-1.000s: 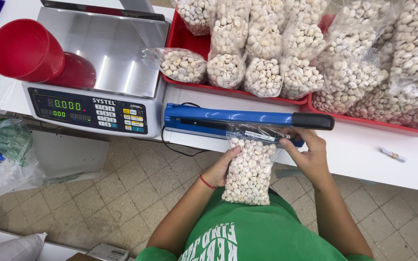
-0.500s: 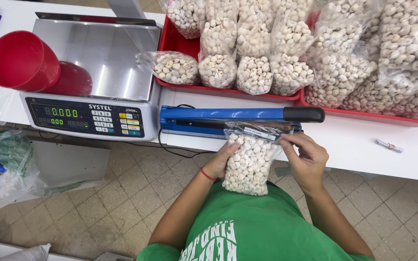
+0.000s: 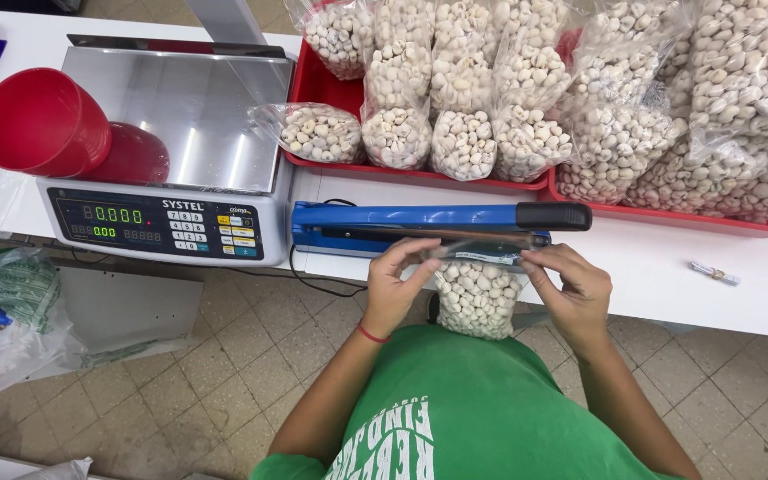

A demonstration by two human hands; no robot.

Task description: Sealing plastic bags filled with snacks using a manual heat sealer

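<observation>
Red cups (image 3: 42,124) on scale (image 3: 175,151), desk's left end; display at zero. Left hand (image 3: 397,289) up from bag's side to its top edge, fingers pinched on left corner of film. Bag (image 3: 476,298) of pale nuts hangs off desk's front edge, mouth now stretched flat at blue sealer (image 3: 437,224), bar apparently not pressed down. Right hand (image 3: 575,289) likewise pinches right corner. Filled bags in red trays (image 3: 331,89) along back edge.
</observation>
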